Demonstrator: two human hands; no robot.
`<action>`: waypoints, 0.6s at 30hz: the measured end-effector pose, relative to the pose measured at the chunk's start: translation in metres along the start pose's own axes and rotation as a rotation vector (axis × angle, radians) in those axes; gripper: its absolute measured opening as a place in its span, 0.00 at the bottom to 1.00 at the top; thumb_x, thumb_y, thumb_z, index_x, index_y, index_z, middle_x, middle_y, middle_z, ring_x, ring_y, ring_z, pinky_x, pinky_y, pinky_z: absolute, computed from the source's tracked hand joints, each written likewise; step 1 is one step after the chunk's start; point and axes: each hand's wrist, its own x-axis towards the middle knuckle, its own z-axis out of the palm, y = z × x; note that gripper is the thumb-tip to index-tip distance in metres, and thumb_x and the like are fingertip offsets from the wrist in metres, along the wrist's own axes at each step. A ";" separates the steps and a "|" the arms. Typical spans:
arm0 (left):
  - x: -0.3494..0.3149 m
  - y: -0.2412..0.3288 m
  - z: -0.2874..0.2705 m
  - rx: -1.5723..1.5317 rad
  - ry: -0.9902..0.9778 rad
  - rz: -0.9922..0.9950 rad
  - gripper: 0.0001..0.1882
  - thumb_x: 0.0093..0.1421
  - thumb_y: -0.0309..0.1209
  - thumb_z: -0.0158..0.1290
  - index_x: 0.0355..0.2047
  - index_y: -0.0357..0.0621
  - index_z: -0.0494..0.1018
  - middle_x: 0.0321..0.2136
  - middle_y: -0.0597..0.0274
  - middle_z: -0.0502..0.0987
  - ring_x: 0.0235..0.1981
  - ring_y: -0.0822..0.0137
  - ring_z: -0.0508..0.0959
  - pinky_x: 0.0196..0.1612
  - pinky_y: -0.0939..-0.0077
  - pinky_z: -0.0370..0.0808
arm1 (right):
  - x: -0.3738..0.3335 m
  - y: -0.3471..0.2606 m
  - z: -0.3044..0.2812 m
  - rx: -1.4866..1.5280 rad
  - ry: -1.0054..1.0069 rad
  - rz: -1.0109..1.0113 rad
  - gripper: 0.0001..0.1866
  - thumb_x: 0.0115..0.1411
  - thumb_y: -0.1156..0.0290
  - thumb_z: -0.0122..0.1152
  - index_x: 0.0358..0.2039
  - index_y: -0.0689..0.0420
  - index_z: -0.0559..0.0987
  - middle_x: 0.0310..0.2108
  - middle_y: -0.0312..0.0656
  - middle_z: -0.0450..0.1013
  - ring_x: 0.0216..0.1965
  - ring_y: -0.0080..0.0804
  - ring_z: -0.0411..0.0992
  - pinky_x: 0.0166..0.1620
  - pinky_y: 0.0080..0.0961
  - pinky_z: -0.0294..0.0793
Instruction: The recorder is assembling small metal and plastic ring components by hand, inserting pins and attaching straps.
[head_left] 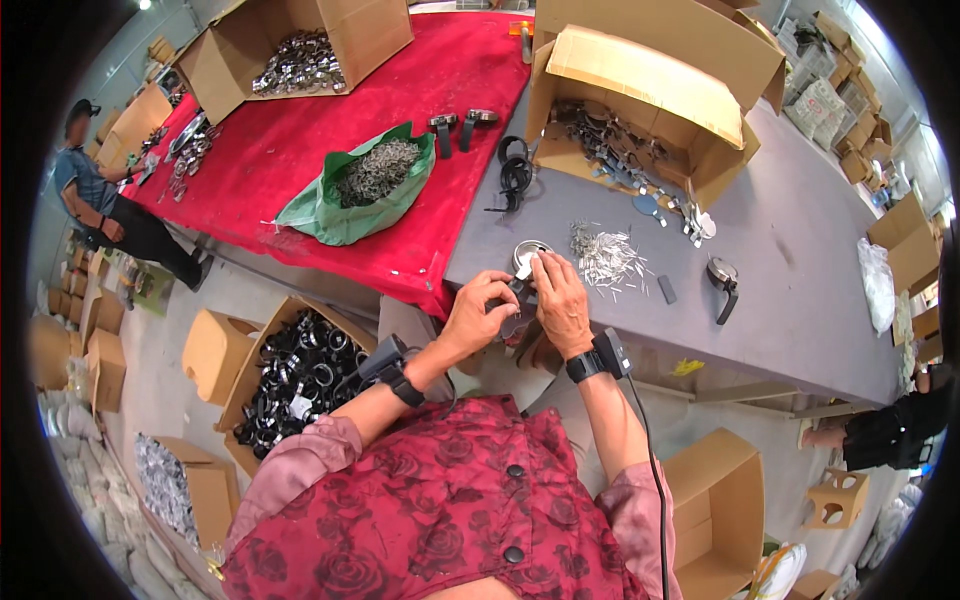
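At the near edge of the grey table both my hands work on a round, silver-rimmed watch [532, 248] with a dark strap. My left hand [478, 312] is closed, pinching the strap between thumb and fingers. The fingers of my right hand [562, 303] close over the near side of the watch, hiding where strap and case meet. Just right of them lies a pile of small silver pins [612, 260]. Beyond the pile is a dark rectangular piece [667, 289], then another watch with a black strap [721, 283]. Coiled black straps [514, 172] rest farther back.
A cardboard box [650, 85] spills watch parts onto the grey table [790, 330]. On the red cloth [450, 75] sit a green sack [325, 215] of small metal parts and another box [370, 45]. A carton of black watches [245, 395] stands lower left. A person [105, 205] stands far left.
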 end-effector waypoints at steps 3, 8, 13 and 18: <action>0.007 0.002 -0.009 -0.462 -0.052 -0.222 0.03 0.63 0.18 0.59 0.36 0.35 0.81 0.54 0.48 0.78 0.51 0.70 0.80 0.54 0.74 0.76 | 0.004 0.004 -0.001 0.073 0.037 0.040 0.28 0.58 0.80 0.59 0.61 0.66 0.74 0.56 0.54 0.75 0.59 0.52 0.73 0.63 0.43 0.75; 0.026 0.014 -0.017 -0.499 -0.042 -0.254 0.03 0.66 0.19 0.57 0.37 0.32 0.81 0.47 0.54 0.82 0.45 0.77 0.80 0.51 0.78 0.78 | 0.016 0.008 -0.007 0.075 0.047 0.074 0.28 0.57 0.83 0.59 0.61 0.66 0.73 0.53 0.53 0.75 0.56 0.52 0.74 0.59 0.40 0.76; 0.058 0.027 -0.026 -0.159 0.000 -0.203 0.03 0.65 0.19 0.57 0.36 0.31 0.80 0.38 0.58 0.86 0.39 0.75 0.82 0.43 0.76 0.79 | 0.024 0.014 -0.012 0.143 0.001 0.088 0.28 0.57 0.85 0.61 0.60 0.66 0.74 0.51 0.53 0.75 0.54 0.51 0.73 0.57 0.40 0.77; 0.087 0.032 -0.029 0.223 0.117 0.221 0.05 0.58 0.18 0.61 0.35 0.36 0.82 0.31 0.54 0.82 0.31 0.58 0.84 0.35 0.69 0.79 | 0.025 0.018 -0.010 0.200 0.023 0.081 0.27 0.57 0.84 0.62 0.59 0.65 0.74 0.51 0.52 0.75 0.54 0.51 0.73 0.56 0.41 0.77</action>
